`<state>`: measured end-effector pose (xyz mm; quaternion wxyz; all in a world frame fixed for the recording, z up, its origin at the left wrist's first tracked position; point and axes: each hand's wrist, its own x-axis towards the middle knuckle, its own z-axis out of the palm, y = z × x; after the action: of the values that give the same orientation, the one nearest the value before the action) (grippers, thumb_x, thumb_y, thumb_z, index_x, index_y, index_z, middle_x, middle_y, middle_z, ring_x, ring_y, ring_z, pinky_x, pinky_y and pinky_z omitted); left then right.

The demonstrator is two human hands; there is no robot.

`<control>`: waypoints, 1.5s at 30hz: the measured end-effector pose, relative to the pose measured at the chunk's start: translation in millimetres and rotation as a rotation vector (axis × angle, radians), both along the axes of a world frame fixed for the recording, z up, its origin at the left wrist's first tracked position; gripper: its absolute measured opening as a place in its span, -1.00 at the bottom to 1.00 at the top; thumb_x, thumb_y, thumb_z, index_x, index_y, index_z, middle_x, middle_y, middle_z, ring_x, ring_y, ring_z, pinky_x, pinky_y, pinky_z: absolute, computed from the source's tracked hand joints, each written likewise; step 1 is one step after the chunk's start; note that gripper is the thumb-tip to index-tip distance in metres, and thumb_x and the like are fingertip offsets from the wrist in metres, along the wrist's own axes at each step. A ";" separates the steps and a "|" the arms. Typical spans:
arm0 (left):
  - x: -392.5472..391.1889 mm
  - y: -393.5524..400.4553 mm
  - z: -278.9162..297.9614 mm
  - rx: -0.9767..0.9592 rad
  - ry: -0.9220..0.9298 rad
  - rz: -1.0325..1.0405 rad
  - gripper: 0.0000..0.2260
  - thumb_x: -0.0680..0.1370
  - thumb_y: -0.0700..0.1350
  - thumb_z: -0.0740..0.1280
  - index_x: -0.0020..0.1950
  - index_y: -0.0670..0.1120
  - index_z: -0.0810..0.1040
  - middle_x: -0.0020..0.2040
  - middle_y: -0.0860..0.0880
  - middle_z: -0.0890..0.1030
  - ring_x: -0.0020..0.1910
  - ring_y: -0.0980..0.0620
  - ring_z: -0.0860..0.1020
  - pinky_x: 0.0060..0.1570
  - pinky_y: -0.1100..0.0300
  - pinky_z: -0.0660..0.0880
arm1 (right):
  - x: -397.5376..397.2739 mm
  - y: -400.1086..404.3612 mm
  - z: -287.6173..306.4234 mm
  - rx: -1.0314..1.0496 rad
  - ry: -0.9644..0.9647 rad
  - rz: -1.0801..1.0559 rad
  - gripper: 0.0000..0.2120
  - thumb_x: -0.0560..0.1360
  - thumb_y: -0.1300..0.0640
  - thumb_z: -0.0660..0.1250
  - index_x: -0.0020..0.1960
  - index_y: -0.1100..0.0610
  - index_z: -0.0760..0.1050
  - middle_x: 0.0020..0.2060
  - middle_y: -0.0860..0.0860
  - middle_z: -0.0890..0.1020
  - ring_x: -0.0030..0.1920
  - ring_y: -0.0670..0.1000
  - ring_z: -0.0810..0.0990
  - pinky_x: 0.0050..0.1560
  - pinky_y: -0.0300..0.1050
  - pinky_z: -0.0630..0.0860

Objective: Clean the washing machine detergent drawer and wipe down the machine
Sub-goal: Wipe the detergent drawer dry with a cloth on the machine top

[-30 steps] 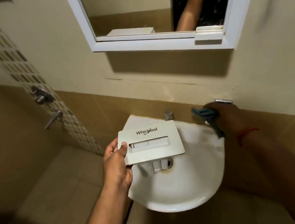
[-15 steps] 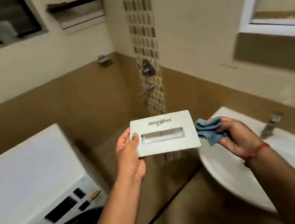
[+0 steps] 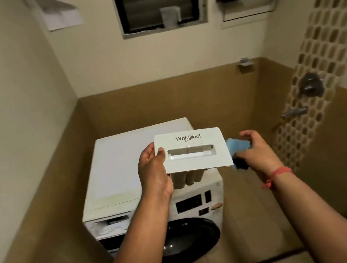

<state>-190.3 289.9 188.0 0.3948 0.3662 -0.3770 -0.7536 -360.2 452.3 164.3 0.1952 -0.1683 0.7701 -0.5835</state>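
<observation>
Swung left off the sink: washing machine (image 3: 144, 182) now dead ahead. My left hand (image 3: 154, 173) grips the white Whirlpool detergent drawer (image 3: 194, 150) above its lid; right hand (image 3: 256, 152) pinches a blue cloth (image 3: 238, 144). Drawer slot (image 3: 112, 225) gapes open. Brown-tiled walls close on the left, open floor right.

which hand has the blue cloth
The right hand, with the red thread at its wrist, holds the blue cloth; the left hand grips the detergent drawer.
</observation>
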 end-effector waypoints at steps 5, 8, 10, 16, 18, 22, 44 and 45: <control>19.8 -68.9 -7.9 0.046 -0.008 0.123 -0.72 0.61 -0.31 0.28 0.27 -0.03 0.54 -0.01 0.14 0.66 -0.08 0.14 0.65 -0.36 0.28 0.56 | 17.7 -92.9 11.8 0.162 0.285 0.080 -0.21 0.35 0.42 0.39 0.50 0.10 0.20 0.35 0.11 0.22 0.09 0.02 0.40 0.13 -0.02 0.54; 17.9 -104.4 -17.0 0.072 -0.013 0.166 -0.72 0.61 -0.30 0.29 0.25 -0.02 0.55 0.04 0.11 0.67 -0.05 0.11 0.66 -0.24 0.20 0.60 | 6.7 -140.8 2.9 0.166 0.283 0.131 -0.16 0.35 0.40 0.38 0.53 0.07 0.13 0.30 0.12 0.35 0.13 0.06 0.47 0.07 -0.05 0.52; 13.0 -122.4 -23.5 0.089 -0.019 0.190 -0.72 0.61 -0.30 0.29 0.25 -0.02 0.55 0.12 0.05 0.67 0.01 0.05 0.66 -0.13 0.12 0.61 | -3.1 -166.0 -3.1 0.104 0.165 0.178 -0.17 0.35 0.41 0.36 0.52 0.05 0.12 0.14 0.14 0.53 -0.01 0.13 0.60 -0.12 -0.03 0.59; -9.4 -172.1 -36.2 0.068 -0.112 0.250 -0.73 0.61 -0.21 0.32 0.28 0.03 0.54 0.11 0.03 0.65 0.10 -0.06 0.62 -0.11 0.03 0.62 | -19.9 -235.3 -19.3 -0.123 -0.055 0.132 -0.62 0.39 0.32 0.25 0.09 -0.07 0.44 -0.12 0.19 0.61 -0.38 0.09 0.54 -0.46 -0.13 0.46; -15.6 -185.0 -40.2 0.090 -0.136 0.268 -0.75 0.60 -0.18 0.34 0.25 0.04 0.55 0.13 0.01 0.64 0.13 -0.08 0.59 0.07 -0.12 0.58 | -22.9 -254.8 -24.8 -0.173 -0.039 0.145 -0.76 0.42 0.23 0.27 -0.06 -0.10 0.49 -0.14 0.14 0.63 -0.32 0.09 0.55 -0.46 -0.13 0.45; -17.5 -206.0 -48.5 0.121 -0.163 0.299 -0.79 0.60 -0.19 0.33 0.18 0.05 0.57 0.09 0.02 0.63 0.13 -0.06 0.57 0.16 -0.22 0.52 | -17.1 -281.0 -37.5 -0.243 -0.066 0.162 -0.86 0.49 0.21 0.31 0.01 0.02 0.51 -0.09 0.11 0.61 -0.23 0.11 0.56 -0.50 -0.19 0.43; 14.6 -323.6 -78.5 -0.088 -0.224 -0.283 -0.56 0.60 0.30 0.15 0.28 0.06 0.56 0.19 0.17 0.63 0.19 0.18 0.55 0.25 0.16 0.40 | 34.6 -352.4 -49.8 -0.331 -0.256 -0.249 -0.87 0.48 0.26 0.39 -0.02 0.10 0.52 -0.21 0.10 0.55 -0.30 0.03 0.46 -0.40 -0.18 0.40; 16.7 -327.5 -82.1 -0.104 -0.204 -0.324 -0.44 0.56 0.38 0.10 0.36 0.06 0.53 0.25 0.14 0.62 0.28 0.14 0.53 0.35 0.09 0.38 | 33.9 -354.0 -48.6 -0.341 -0.282 -0.260 -0.87 0.47 0.27 0.39 -0.03 0.09 0.52 -0.21 0.10 0.55 -0.28 0.05 0.46 -0.39 -0.18 0.39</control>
<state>-173.6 -37.6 105.9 0.2465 0.3545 -0.5074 -0.7457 -326.3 98.3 115.7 0.1929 -0.0153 0.6407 -0.7430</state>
